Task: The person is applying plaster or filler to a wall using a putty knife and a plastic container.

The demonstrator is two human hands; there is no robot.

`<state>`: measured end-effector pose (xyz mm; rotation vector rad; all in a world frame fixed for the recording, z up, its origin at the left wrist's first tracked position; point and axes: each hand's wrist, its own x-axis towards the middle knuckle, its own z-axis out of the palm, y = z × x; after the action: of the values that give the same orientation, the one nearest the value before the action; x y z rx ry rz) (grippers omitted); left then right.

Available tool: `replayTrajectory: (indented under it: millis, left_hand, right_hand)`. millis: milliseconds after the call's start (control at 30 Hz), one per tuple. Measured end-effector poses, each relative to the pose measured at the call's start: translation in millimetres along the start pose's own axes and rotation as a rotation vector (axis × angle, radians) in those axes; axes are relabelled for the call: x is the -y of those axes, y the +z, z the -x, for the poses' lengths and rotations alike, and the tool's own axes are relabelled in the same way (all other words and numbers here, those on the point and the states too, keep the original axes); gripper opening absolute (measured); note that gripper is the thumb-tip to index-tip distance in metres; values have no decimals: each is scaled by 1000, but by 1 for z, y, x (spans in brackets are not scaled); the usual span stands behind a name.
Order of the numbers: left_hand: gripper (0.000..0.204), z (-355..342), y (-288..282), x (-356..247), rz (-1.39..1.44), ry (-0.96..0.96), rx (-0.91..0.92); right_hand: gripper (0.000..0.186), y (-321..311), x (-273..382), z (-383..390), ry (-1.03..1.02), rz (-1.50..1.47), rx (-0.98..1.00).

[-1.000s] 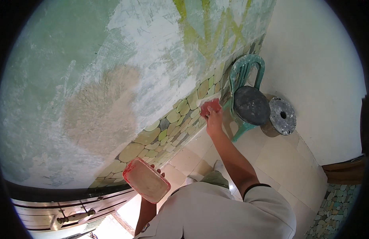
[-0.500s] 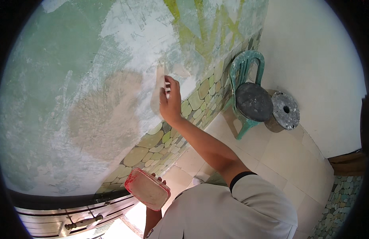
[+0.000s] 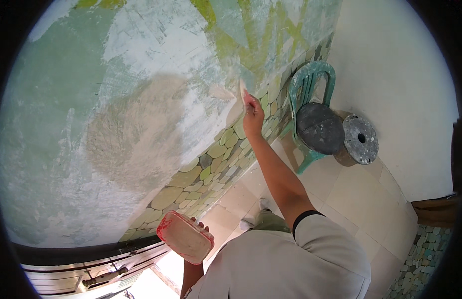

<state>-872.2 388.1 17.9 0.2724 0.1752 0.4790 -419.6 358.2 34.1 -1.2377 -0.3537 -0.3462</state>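
Note:
My right hand [image 3: 253, 118] is closed on a putty scraper [image 3: 242, 88], a thin, pale flat tool seen almost edge-on. The scraper is at the green and white patchy wall [image 3: 156, 45], just above the stone band. A small fresh beige smear [image 3: 221, 92] lies to its left, and a large damp-looking beige patch [image 3: 139, 132] spreads farther left. Low in front of me, my left hand [image 3: 202, 226] grips a shallow rectangular tub [image 3: 187, 239] from beneath and its far side. The tub has a red rim and beige paste inside. Most of that hand is hidden behind it.
Pebble-like green stone cladding [image 3: 203, 162] runs along the wall's base. At right stands a green plastic chair [image 3: 310, 89] with a dark round lid-like thing [image 3: 319, 128] on it, beside a paint-spotted bucket [image 3: 360, 139]. A louvred door [image 3: 51, 276] with a handle is at lower left.
My right hand has moved right and slightly up the picture with the scraper, away from the white area toward the stone band. The left hand and tub stay nearly where they were.

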Motion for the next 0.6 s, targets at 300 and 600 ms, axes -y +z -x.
replayTrajectory:
  millis: [300,600]
  left_hand:
    - [90,-22,50,27,-29,59,-48]
    - [88,-22,53,38,-45,96,-47]
  right_hand:
    - [28,61,91,79,106,-101,318]
    - [31,33,116,18,-37,-77,246]
